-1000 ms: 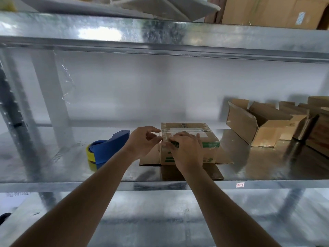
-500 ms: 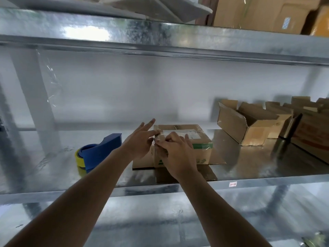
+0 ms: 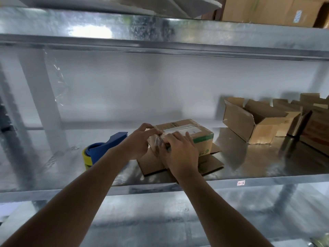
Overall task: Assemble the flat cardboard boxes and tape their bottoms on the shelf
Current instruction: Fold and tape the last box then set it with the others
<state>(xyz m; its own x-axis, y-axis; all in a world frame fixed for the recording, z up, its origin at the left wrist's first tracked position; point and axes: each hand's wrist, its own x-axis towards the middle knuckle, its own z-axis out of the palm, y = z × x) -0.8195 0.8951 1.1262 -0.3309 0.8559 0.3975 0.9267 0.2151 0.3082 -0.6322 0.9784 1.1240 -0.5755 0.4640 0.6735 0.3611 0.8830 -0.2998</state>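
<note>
On the metal shelf (image 3: 267, 163) a small cardboard box (image 3: 194, 132) stands upside down, its taped bottom facing up and its open flaps spread flat on the shelf beneath it. A strip of clear tape (image 3: 179, 130) runs across the top, over a white label.

Both hands work at the box's near left corner. The left hand (image 3: 138, 142) has its fingers curled, with the thumb and fingertips pinching the loose end of the tape where it folds over the edge. The right hand (image 3: 179, 154) lies over the near side of the box — fingers fairly straight, pressing the tape down against the cardboard. Crinkled clear tape shows between the two hands.

Just left of the box, near the left forearm, a blue tape dispenser (image 3: 106, 147) with a yellow roll lies on the shelf, apart from the box.

Further right on the same shelf sit several open boxes (image 3: 252, 122) — assembled, flaps up, set close together and well apart from the box in hand.

A white sticker (image 3: 241, 183) with red marks is on the shelf's front lip. Above, on the upper shelf (image 3: 160, 31), larger cartons (image 3: 267, 9) are stored at the right.
</note>
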